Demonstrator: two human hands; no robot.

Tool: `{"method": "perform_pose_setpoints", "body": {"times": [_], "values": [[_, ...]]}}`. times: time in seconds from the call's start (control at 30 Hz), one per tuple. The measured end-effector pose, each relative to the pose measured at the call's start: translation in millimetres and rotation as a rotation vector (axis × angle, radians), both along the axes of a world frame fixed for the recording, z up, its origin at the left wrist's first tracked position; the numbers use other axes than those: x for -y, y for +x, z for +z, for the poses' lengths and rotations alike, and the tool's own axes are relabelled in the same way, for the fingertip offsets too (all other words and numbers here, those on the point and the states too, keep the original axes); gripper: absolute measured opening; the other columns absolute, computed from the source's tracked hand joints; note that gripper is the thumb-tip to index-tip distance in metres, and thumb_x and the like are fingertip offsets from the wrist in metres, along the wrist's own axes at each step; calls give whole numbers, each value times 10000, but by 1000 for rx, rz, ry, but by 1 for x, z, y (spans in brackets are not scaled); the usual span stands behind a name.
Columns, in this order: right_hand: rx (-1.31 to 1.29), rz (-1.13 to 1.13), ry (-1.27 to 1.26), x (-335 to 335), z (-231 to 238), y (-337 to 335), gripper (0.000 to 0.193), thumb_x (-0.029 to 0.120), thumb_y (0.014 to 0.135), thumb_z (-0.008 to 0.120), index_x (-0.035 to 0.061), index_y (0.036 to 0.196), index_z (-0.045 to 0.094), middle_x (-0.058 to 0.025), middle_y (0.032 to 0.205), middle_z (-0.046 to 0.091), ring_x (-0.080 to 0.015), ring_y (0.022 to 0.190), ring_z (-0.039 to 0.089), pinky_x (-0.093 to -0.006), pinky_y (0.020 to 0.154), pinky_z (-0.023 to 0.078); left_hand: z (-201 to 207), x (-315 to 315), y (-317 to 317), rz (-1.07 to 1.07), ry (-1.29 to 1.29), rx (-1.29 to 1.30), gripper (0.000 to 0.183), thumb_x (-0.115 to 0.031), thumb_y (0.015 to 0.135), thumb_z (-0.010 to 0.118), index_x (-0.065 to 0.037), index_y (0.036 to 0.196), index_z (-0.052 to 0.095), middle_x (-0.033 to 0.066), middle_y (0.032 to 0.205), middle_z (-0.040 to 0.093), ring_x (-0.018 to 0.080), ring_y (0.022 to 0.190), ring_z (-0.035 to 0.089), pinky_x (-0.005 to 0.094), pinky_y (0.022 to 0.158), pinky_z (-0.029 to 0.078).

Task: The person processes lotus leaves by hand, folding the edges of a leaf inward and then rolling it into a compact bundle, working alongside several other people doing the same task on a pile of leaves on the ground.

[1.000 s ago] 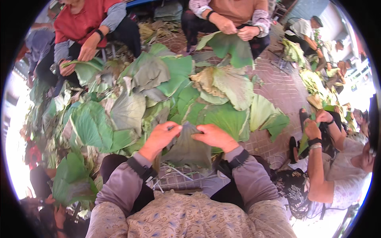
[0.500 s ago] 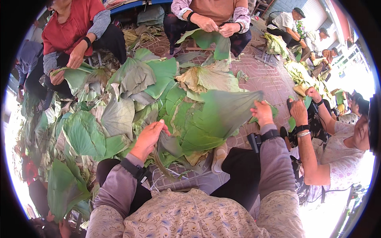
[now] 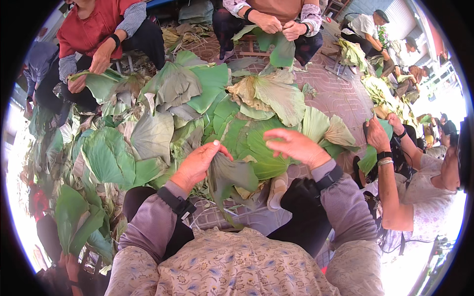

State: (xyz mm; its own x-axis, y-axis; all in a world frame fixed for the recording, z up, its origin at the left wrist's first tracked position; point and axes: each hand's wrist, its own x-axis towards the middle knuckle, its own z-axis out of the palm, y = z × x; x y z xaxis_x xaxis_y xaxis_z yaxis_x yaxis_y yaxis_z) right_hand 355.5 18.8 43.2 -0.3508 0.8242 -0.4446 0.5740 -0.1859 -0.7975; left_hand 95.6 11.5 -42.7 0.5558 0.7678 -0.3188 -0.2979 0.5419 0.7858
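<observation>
In front of my lap, my left hand [image 3: 200,162] pinches the edge of a wilted grey-green lotus leaf [image 3: 227,177], which hangs down from my thumb and fingers. To its right, my right hand [image 3: 295,146] is held over the pile with fingers apart and nothing in them. Beneath it lies a broad bright-green lotus leaf [image 3: 264,155] on other flat leaves. Just beyond are a yellowish, partly dried leaf [image 3: 269,96] and a pale green leaf [image 3: 315,123].
A heap of lotus leaves [image 3: 148,135] spreads to my left. Across from me, a person in red [image 3: 94,34] and one in a brown top [image 3: 276,15] handle leaves. Another person [image 3: 410,182] sits close on my right. Reddish paving [image 3: 335,93] shows between.
My right hand has let go of the tip of a large green leaf and moved left toward my left hand. The wilted leaf in my left hand now hangs more spread out.
</observation>
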Motion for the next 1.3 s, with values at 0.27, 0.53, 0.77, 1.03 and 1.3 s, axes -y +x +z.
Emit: {"method": "perform_pose_setpoints", "body": {"times": [0.27,0.53,0.77,1.03,1.3], "values": [[-178,-71,-53,30,-61,-81,277,231,804,571,16,965,504,14,684,503,-62,518,435,-207,465,354,-6,7,-9,27,-113,105,330,-333,829,540,-25,947,526,70,899,568,138,832,541,293,751,451],[-188,-150,-179,30,-60,-77,159,224,809,565,74,767,531,59,580,411,-28,481,393,-181,408,287,-13,7,-25,-80,84,-360,247,-161,816,546,-32,1025,522,30,903,575,107,779,528,240,661,422],[-108,-594,-223,12,-90,-4,174,234,804,570,79,845,503,31,673,481,-58,492,472,-195,387,314,-13,8,-19,-21,52,-422,180,-171,809,524,-33,925,533,37,823,577,106,739,541,221,614,417],[146,-1208,292,-38,-99,221,240,189,785,535,34,968,526,-30,686,547,-127,533,561,-237,391,403,-16,-5,-16,-94,52,-361,173,-186,853,481,-25,903,519,62,824,582,124,723,550,242,642,450],[355,-866,111,-26,-73,233,349,270,856,376,103,1150,461,-164,1132,487,-237,998,490,-375,800,416,52,5,-62,12,279,-443,190,-213,831,480,-30,840,533,36,740,576,110,657,543,238,596,447]]}}
